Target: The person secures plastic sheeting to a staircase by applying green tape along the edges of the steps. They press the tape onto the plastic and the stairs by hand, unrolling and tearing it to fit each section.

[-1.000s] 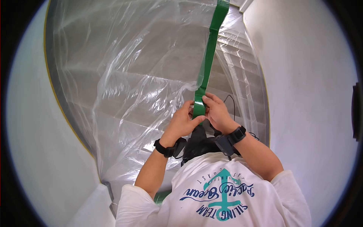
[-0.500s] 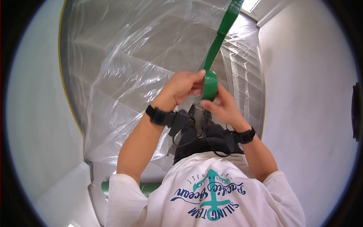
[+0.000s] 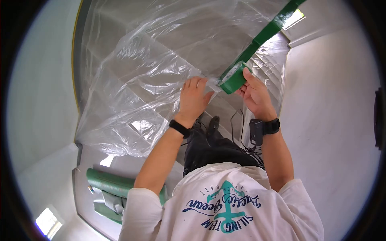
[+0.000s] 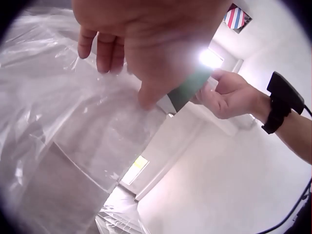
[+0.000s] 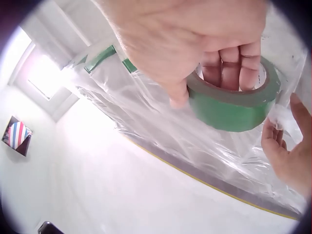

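My right hand [image 3: 256, 94] grips a roll of green tape [image 3: 233, 82]. In the right wrist view its fingers pass into the roll's core and the thumb lies outside. A long green tape strip [image 3: 261, 38] runs from beside the roll toward the upper right, along the edge of a clear plastic sheet [image 3: 132, 76]. My left hand [image 3: 194, 96] is left of the roll, over the sheet's edge. Its thumb and fingers stand apart, with crumpled film [image 5: 286, 117] in the gap between them in the right wrist view.
Grey steps show through the film, bounded by pale curved walls [image 3: 321, 100]. Green rolled material [image 3: 108, 182] lies at the lower left. Black cables [image 3: 241, 128] hang near the person's dark-clothed legs [image 3: 213, 148]. A bright window [image 3: 295, 19] is at the upper right.
Both hands were together on the tape roll. The left hand has let go and moved left to the film's edge; the right hand has carried the roll to the right and tilted it.
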